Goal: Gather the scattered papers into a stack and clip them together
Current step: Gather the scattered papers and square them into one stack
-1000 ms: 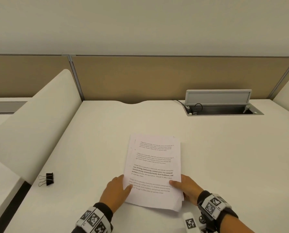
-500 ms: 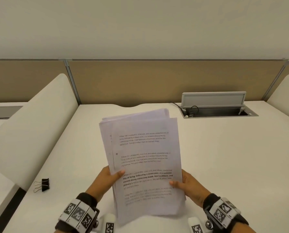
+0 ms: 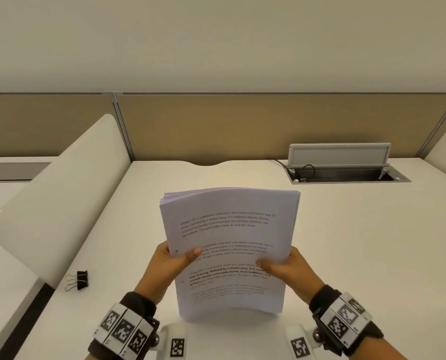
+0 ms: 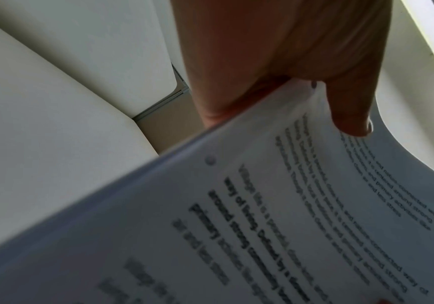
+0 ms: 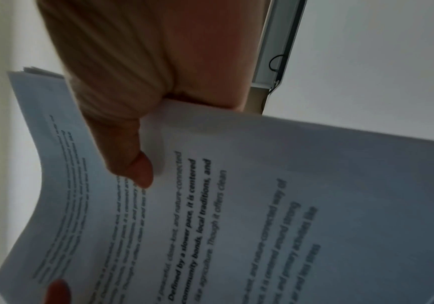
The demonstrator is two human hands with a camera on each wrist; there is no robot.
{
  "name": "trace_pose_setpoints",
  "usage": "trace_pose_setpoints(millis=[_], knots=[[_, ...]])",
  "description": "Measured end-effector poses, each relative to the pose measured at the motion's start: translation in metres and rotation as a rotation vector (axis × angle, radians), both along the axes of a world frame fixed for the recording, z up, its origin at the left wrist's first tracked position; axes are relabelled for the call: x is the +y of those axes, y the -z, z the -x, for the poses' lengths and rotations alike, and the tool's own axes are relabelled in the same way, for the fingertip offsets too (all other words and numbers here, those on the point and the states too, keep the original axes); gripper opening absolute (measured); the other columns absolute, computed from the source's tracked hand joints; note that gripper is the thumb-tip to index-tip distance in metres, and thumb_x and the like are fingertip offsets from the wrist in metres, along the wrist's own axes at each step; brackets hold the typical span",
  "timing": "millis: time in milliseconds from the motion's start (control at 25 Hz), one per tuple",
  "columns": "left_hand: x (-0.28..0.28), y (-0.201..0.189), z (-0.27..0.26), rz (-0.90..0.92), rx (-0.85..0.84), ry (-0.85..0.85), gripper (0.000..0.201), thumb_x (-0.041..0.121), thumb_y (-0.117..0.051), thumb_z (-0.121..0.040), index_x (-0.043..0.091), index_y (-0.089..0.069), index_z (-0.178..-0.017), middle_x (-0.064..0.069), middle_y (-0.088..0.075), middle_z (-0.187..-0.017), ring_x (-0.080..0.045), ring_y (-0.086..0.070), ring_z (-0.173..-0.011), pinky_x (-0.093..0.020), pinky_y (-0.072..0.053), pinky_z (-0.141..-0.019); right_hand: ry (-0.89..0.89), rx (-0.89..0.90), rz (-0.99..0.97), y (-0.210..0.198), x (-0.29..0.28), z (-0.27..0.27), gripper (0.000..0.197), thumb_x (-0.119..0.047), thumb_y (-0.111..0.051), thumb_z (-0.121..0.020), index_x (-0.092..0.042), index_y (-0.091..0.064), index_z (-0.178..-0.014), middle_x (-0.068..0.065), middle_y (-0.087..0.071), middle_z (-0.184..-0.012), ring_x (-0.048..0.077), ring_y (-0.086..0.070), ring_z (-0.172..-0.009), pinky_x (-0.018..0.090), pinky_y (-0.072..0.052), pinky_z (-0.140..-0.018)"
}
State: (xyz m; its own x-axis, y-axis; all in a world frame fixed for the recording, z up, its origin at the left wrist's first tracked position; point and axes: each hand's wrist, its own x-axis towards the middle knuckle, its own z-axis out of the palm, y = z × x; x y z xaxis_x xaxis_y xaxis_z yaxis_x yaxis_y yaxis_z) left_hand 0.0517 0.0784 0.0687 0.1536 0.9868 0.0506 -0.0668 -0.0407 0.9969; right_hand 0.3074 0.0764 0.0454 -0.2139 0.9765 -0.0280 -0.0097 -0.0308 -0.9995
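A stack of printed white papers point(image 3: 229, 229) stands upright on its bottom edge on the white desk point(image 3: 359, 255), bowed slightly. My left hand point(image 3: 175, 258) grips the stack's left edge, thumb on the front sheet and fingers behind. My right hand point(image 3: 284, 266) grips the right edge the same way. The left wrist view shows the papers point(image 4: 262, 216) under my left thumb point(image 4: 350, 115). In the right wrist view my right thumb point(image 5: 132, 168) presses the papers point(image 5: 262, 205). A black binder clip point(image 3: 78, 280) lies on the desk at the left, apart from both hands.
A white curved divider panel point(image 3: 61, 203) rises along the desk's left side, just behind the clip. A tan partition point(image 3: 242, 126) closes the back. An open cable hatch point(image 3: 346, 172) with a raised grey lid sits at the back right.
The papers lay flat on the desk a second ago. Both hands have lifted them and stood them upright, and the sheets are now more evenly aligned.
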Motion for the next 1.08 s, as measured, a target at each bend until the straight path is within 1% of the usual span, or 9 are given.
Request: trace_pose_setpoints(millis=[160,320,400,520,640,760,880,1000,1080], knots=[[0.001,-0.012,-0.008,-0.057,-0.033,-0.044,0.061,0.062,-0.079,-0.036,0.034,-0.068,-0.09,0.002,-0.076,-0.093,-0.022,-0.071,-0.084,-0.035,-0.06,-0.068,0.025,0.028,-0.051,-0.014,0.0,0.004,0.031,-0.017,-0.068,-0.066,-0.023,-0.066,-0.097,0.001,-0.075,-0.096,0.028,-0.069,-0.091,0.043,-0.058,-0.079],[-0.003,-0.025,-0.005,-0.103,0.04,-0.052,0.058,0.074,-0.072,-0.033,0.043,-0.068,-0.082,0.013,-0.075,-0.088,-0.015,-0.07,-0.084,-0.026,-0.059,-0.062,0.019,0.017,-0.095,-0.026,-0.001,0.003,0.041,-0.029,-0.073,-0.059,-0.025,-0.065,-0.099,-0.003,-0.074,-0.098,0.025,-0.069,-0.093,0.037,-0.059,-0.075],[-0.005,-0.035,-0.005,-0.13,0.041,-0.052,0.062,0.079,-0.067,-0.035,0.041,-0.067,-0.085,0.013,-0.075,-0.085,-0.011,-0.071,-0.08,-0.024,-0.058,-0.061,0.04,0.033,-0.144,-0.038,-0.003,0.002,0.043,-0.036,-0.071,-0.057,-0.024,-0.065,-0.099,-0.005,-0.075,-0.097,0.022,-0.07,-0.091,0.03,-0.058,-0.071],[-0.004,-0.056,-0.009,-0.228,0.018,-0.116,0.066,0.086,-0.051,-0.046,0.036,-0.071,-0.084,0.005,-0.074,-0.085,-0.013,-0.069,-0.076,-0.024,-0.057,-0.062,0.077,0.039,-0.275,-0.064,-0.006,0.005,0.039,-0.042,-0.062,-0.063,-0.023,-0.067,-0.096,-0.004,-0.074,-0.09,0.016,-0.069,-0.084,0.026,-0.057,-0.068],[0.0,-0.07,-0.015,-0.308,0.017,-0.197,0.077,0.087,-0.042,-0.053,0.023,-0.069,-0.084,-0.005,-0.07,-0.085,-0.015,-0.067,-0.071,-0.019,-0.053,-0.057,0.101,0.004,-0.371,-0.086,-0.006,0.01,0.052,-0.049,-0.054,-0.064,-0.016,-0.065,-0.103,-0.009,-0.071,-0.089,0.012,-0.067,-0.081,0.02,-0.053,-0.06],[0.001,-0.076,-0.018,-0.292,0.03,-0.262,0.057,0.065,-0.049,-0.065,0.014,-0.071,-0.077,-0.009,-0.069,-0.076,-0.014,-0.063,-0.063,-0.019,-0.049,-0.053,0.149,-0.001,-0.372,-0.095,-0.006,0.014,0.048,-0.056,-0.043,-0.065,-0.026,-0.067,-0.095,-0.015,-0.071,-0.084,0.009,-0.066,-0.076,0.016,-0.052,-0.055],[0.002,-0.075,-0.019,-0.27,0.084,-0.269,0.052,0.052,-0.043,-0.064,0.009,-0.069,-0.073,-0.012,-0.065,-0.07,-0.012,-0.059,-0.057,-0.02,-0.047,-0.05,0.207,0.035,-0.372,-0.095,-0.004,0.017,0.037,-0.054,-0.042,-0.069,-0.034,-0.072,-0.078,-0.012,-0.073,-0.078,0.011,-0.066,-0.07,0.017,-0.052,-0.054],[0.002,-0.073,-0.019,-0.251,0.072,-0.268,0.052,0.061,-0.046,-0.063,0.014,-0.069,-0.07,-0.007,-0.066,-0.063,-0.011,-0.06,-0.055,-0.02,-0.047,-0.049,0.225,0.034,-0.398,-0.095,-0.002,0.019,0.034,-0.054,-0.044,-0.069,-0.036,-0.073,-0.075,-0.013,-0.072,-0.075,0.01,-0.065,-0.067,0.015,-0.051,-0.052],[0.001,-0.072,-0.019,-0.278,0.058,-0.257,0.063,0.077,-0.049,-0.059,0.018,-0.068,-0.07,0.003,-0.067,-0.061,-0.009,-0.062,-0.055,-0.014,-0.047,-0.048,0.198,0.031,-0.427,-0.096,-0.003,0.02,0.032,-0.06,-0.052,-0.068,-0.036,-0.072,-0.077,-0.014,-0.071,-0.075,0.008,-0.065,-0.067,0.014,-0.05,-0.052]])
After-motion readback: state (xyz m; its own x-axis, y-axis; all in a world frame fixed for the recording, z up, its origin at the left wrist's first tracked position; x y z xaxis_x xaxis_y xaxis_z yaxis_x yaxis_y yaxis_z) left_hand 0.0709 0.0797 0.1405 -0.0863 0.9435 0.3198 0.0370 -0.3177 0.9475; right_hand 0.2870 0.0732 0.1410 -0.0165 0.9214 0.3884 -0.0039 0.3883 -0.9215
